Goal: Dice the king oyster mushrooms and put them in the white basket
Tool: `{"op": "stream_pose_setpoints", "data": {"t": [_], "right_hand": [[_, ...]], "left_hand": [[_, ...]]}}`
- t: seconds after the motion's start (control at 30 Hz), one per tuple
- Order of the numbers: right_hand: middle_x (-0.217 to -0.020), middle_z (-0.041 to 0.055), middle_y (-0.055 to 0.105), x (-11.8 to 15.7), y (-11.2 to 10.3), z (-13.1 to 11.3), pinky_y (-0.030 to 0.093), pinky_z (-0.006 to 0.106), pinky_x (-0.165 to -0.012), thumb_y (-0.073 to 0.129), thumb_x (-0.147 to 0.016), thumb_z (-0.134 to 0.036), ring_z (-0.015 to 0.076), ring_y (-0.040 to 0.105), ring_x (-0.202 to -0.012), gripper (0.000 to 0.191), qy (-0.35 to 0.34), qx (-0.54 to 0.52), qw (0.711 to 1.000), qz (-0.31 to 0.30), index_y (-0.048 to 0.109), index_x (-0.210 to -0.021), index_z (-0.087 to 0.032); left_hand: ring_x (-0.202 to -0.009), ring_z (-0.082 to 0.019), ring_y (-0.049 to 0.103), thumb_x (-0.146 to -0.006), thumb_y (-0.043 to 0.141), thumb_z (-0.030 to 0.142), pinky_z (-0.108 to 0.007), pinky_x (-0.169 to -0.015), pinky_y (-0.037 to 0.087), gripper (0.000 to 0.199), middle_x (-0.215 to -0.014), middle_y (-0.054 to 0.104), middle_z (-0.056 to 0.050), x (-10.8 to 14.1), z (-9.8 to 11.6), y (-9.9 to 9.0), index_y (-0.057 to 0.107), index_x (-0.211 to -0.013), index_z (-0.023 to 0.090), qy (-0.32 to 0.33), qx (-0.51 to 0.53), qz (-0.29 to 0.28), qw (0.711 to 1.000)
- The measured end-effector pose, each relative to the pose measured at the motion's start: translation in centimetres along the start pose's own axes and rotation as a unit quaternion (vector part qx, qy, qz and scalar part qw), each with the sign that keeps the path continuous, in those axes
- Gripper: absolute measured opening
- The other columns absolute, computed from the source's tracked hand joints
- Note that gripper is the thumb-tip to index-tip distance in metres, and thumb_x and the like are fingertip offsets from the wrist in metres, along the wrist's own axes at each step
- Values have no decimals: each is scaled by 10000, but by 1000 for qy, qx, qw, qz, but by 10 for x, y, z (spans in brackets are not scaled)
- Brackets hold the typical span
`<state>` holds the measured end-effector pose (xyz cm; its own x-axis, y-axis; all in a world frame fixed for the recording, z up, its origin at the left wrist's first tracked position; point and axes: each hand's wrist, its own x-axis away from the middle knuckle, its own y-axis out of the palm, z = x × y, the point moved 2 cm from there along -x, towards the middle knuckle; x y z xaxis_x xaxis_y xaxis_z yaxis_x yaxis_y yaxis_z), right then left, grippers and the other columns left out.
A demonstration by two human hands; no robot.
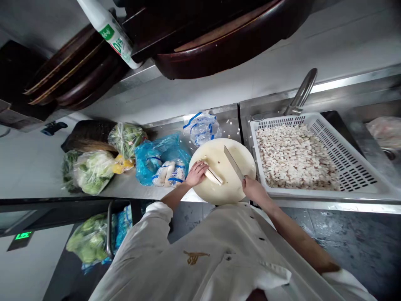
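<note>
On the round cream cutting board [203, 196] lies a long pale king oyster mushroom [214, 177], with a dark lengthwise line suggesting a cut. My left hand [197, 172] rests over its upper left end, fingers curled around it. In my right hand [251, 188] is the handle of a kitchen knife [232, 161]. Its blade points up and left over the board, apart from the mushroom. Small bits are scattered on the board. Close to my left hand, white mushrooms in blue-printed packaging [171, 173] sit at the mouth of a blue plastic bag [147, 163].
Right of the board, a white perforated basket [360, 184] holds many diced mushroom pieces [294, 156], below a faucet [302, 92]. Crumpled clear packaging [203, 127] lies behind the board. Bagged greens [95, 169] stand left. A shelf with dark wooden tubs [232, 52] overhangs the counter.
</note>
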<state>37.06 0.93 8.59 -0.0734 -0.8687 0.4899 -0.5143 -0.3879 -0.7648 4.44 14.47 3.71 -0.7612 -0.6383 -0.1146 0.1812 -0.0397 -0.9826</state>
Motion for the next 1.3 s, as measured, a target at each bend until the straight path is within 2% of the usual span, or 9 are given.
{"op": "stream_pose_setpoints", "data": {"t": [0.2,0.3,0.47,0.6,0.8,0.97,1.1,1.2,1.3], "right_hand": [[-1011,157,771,-1,6,-3,462,312,-817,367,-1114,-288,267,756,-991,288,4,23,1000,8,596,-1220,-150],[-1014,156,770,0,8,-5,467,311,-814,365,-1115,-296,270,756,-986,293,12,34,999,11,596,-1227,-155],[-1032,156,772,3,10,-8,479,314,-831,364,-1119,-299,266,758,-986,292,27,29,999,12,587,-1250,-161],[-1031,170,771,4,11,-8,493,330,-856,353,-1124,-304,274,762,-987,308,38,25,999,18,586,-1261,-155],[-1045,177,768,4,10,-10,506,329,-854,357,-1122,-300,278,765,-1018,290,30,32,999,11,577,-1240,-153],[-1071,178,764,2,8,-7,504,343,-874,357,-1120,-309,285,761,-1037,289,25,17,1000,-2,567,-1246,-156],[-1077,181,761,1,7,-4,491,340,-897,361,-1120,-314,283,753,-1065,295,23,3,1000,-19,563,-1260,-149],[-1059,170,764,1,7,-3,482,331,-882,362,-1122,-313,275,753,-1047,289,18,-1,1000,-17,568,-1250,-156],[-1055,166,767,-2,6,-2,472,320,-858,352,-1121,-299,269,753,-1026,301,10,-3,1000,-16,577,-1259,-155]], "left_hand": [[-1632,-320,238,-835,619,144,-574,-1351,182,731,-1674,434,-101,-36,2,-13,534,-1558,206,64,7,-81,995],[-1631,-336,225,-783,656,137,-559,-1352,178,837,-1687,406,-113,-50,1,-22,483,-1598,209,106,10,-119,987],[-1557,-303,367,-892,595,174,-534,-1344,220,688,-1559,540,-122,-31,-8,-21,511,-1574,220,102,8,-84,991],[-1553,-297,360,-882,591,176,-528,-1342,213,612,-1553,540,-123,-27,-10,-14,578,-1494,193,83,8,-67,994],[-1474,-346,401,-838,671,258,-524,-1273,258,632,-1485,583,-135,-50,0,-24,593,-1463,207,111,-2,-134,985],[-1323,-361,502,-787,698,281,-506,-1129,344,529,-1315,654,-138,-38,4,-33,669,-1314,236,114,-17,-221,968],[-1298,-329,532,-684,742,261,-469,-1147,337,635,-1319,656,-89,-38,4,-43,652,-1312,277,152,31,-285,946],[-1373,-320,494,-705,741,281,-473,-1207,309,701,-1414,608,-69,-46,6,-48,604,-1392,309,123,58,-257,957],[-1441,-308,450,-799,673,250,-464,-1219,326,643,-1478,579,-76,-57,11,-41,601,-1436,298,57,37,-184,981]]}}
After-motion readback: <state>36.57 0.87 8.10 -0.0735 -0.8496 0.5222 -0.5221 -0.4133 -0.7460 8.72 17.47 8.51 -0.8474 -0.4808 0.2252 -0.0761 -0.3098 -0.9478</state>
